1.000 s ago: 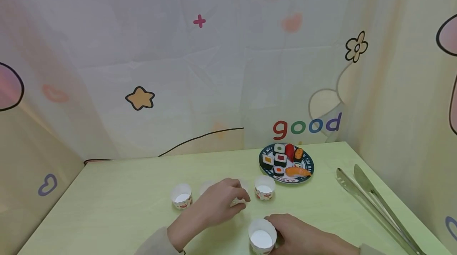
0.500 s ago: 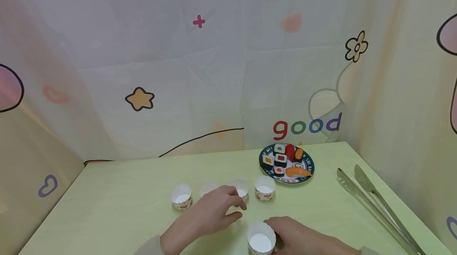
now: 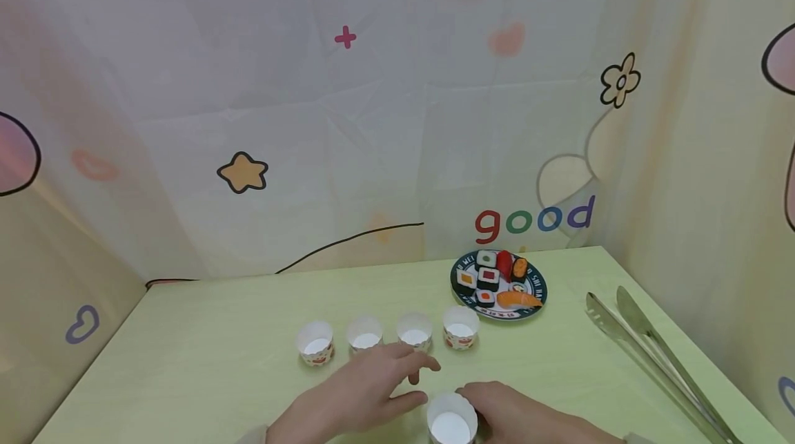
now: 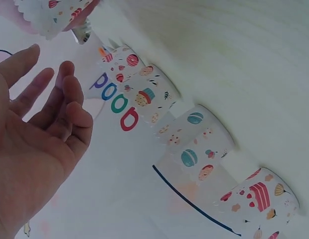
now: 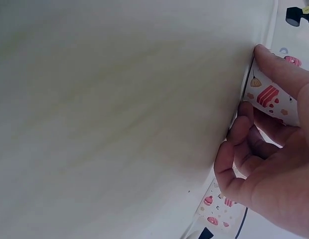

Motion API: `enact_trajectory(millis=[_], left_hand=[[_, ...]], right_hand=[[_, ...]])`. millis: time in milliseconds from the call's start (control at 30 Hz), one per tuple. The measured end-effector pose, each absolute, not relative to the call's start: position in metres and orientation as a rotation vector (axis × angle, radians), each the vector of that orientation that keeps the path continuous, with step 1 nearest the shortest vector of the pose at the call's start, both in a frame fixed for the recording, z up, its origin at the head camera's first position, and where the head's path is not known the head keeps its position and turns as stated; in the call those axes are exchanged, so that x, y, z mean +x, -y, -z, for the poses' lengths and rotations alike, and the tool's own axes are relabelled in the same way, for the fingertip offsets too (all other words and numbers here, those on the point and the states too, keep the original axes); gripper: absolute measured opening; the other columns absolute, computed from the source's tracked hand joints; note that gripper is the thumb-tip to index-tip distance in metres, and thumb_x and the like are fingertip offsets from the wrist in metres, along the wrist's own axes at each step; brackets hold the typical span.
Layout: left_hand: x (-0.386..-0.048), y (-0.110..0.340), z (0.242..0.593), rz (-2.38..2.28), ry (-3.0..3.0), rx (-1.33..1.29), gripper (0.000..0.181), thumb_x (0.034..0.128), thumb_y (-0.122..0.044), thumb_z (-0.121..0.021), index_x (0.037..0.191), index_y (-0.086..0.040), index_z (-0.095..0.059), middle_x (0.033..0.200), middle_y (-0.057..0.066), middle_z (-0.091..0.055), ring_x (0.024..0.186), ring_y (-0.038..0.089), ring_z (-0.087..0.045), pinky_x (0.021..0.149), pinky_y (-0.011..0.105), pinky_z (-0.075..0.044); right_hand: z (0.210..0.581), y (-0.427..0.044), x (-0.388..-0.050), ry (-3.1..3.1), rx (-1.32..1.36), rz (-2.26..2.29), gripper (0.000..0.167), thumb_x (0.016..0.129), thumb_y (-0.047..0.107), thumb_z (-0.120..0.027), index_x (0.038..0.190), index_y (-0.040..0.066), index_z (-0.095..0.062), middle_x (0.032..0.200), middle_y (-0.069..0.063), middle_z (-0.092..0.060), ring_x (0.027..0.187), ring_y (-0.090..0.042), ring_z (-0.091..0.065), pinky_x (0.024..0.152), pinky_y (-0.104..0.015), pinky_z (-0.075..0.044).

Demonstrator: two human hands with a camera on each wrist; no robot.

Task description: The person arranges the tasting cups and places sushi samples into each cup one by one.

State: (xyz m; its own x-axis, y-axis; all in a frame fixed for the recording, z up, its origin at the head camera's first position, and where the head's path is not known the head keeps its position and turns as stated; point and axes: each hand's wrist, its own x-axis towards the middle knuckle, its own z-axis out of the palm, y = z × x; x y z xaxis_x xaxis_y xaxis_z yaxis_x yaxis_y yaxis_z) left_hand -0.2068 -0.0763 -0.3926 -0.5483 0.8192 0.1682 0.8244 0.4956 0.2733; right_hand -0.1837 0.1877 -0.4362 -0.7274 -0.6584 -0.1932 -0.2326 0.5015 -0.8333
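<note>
My right hand [image 3: 522, 415] grips a white paper baking cup [image 3: 451, 423] at the front of the table, thumb and fingers on its side. A cake-slice print shows on that cup [image 5: 270, 94] in the right wrist view. My left hand [image 3: 363, 389] hovers to its left with loosely bent fingers and holds nothing. Several more paper cups stand upright in a row behind it: the far-left cup [image 3: 315, 344], a second [image 3: 365, 333], a third [image 3: 415, 330] and the far-right cup [image 3: 461, 328]. The left hand partly covers the fronts of the middle two.
Behind the row, at the back right, a dark-rimmed plate [image 3: 462, 302] bears several toy sushi pieces [image 3: 488, 278]. Long metal tongs [image 3: 658, 354] lie along the right side of the pale green table [image 3: 205, 347]. A printed curtain [image 3: 348, 119] hangs around the back and sides.
My left hand has drawn back from the third cup toward me, uncovering the middle cups, and its fingers have spread. The right hand, still holding its cup, has shifted slightly nearer.
</note>
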Motion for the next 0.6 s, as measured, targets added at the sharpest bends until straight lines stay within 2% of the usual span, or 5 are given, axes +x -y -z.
enact_trajectory(millis=[167, 433, 600], left_hand=[[-0.200, 0.076, 0.390, 0.533, 2.685, -1.572, 0.026, 0.1020, -0.033, -0.067, 0.126, -0.022, -0.068, 0.099, -0.015, -0.063, 0.083, -0.001, -0.058, 0.074, 0.014, -0.041], [-0.193, 0.073, 0.385, 0.600, 2.744, -1.652, 0.023, 0.1018, -0.032, -0.067, 0.122, -0.021, -0.071, 0.090, -0.020, -0.059, 0.078, -0.002, -0.054, 0.072, 0.014, -0.042], [-0.191, 0.072, 0.385, 0.597, 2.766, -1.713, 0.022, 0.1015, -0.029, -0.068, 0.122, -0.022, -0.071, 0.091, -0.020, -0.059, 0.078, -0.003, -0.055, 0.071, 0.012, -0.042]], right_hand=[[0.438, -0.188, -0.184, -2.251, -0.763, 1.150, 0.032, 0.091, 0.024, -0.082, 0.120, 0.021, -0.070, 0.104, 0.013, -0.068, 0.089, -0.009, -0.061, 0.087, -0.026, -0.052], [0.437, -0.188, -0.183, -2.250, -0.686, 1.144, 0.032, 0.089, 0.024, -0.083, 0.118, 0.021, -0.070, 0.100, 0.010, -0.067, 0.087, -0.012, -0.061, 0.086, -0.026, -0.052], [0.437, -0.188, -0.182, -2.236, -0.692, 1.165, 0.029, 0.091, 0.026, -0.082, 0.117, 0.023, -0.070, 0.100, 0.010, -0.067, 0.086, -0.012, -0.061, 0.084, -0.025, -0.051]])
